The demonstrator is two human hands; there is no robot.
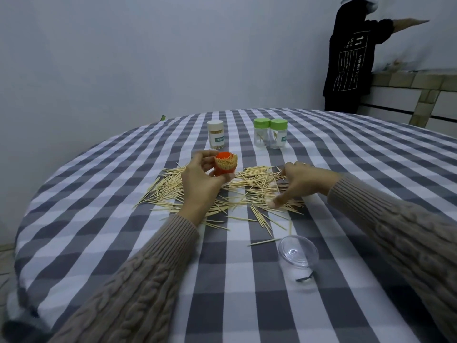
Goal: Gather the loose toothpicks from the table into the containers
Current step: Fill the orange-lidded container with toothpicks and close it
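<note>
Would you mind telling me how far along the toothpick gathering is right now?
Done: the white-lidded jar looks full. In hand: the left hand holds a well-filled orange container, and the right hand gathers from the pile. Left: many loose toothpicks remain, and two green-lidded jars look nearly empty.

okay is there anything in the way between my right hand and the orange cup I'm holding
Nothing visible blocks it. Only loose toothpicks lie flat on the tablecloth between the right hand and the orange cup in the left hand; its top is open.
</note>
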